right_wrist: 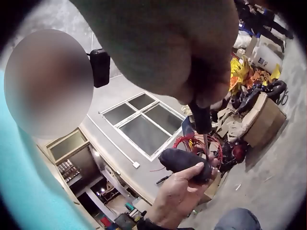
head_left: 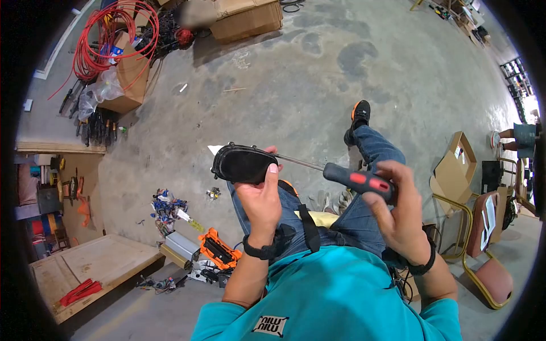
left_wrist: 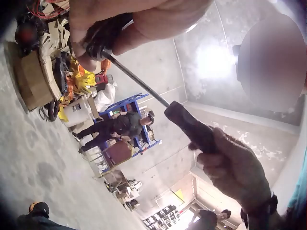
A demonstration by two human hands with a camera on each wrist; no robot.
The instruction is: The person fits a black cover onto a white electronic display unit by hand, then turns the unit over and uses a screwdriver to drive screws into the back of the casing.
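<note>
My left hand (head_left: 260, 206) grips a black oval plastic casing (head_left: 244, 165), its thumb lying over the near edge of the dark flat face. With my right hand (head_left: 401, 213) I hold a screwdriver (head_left: 358, 181) by its dark grey handle with red inserts. The long metal shaft points left, and its end reaches the casing's right edge, where the left fingers partly hide the tip. In the left wrist view the shaft (left_wrist: 136, 80) runs straight from the casing to the handle. The right wrist view shows the casing (right_wrist: 184, 165) from its side.
An orange-and-black part (head_left: 219, 250) and a pile of small parts (head_left: 168, 210) lie on the floor at left. A wooden platform (head_left: 96, 267) stands lower left, cardboard boxes (head_left: 247, 23) and red hose coils (head_left: 94, 48) behind. A chair (head_left: 483, 224) stands at right, beside an open carton (head_left: 458, 162).
</note>
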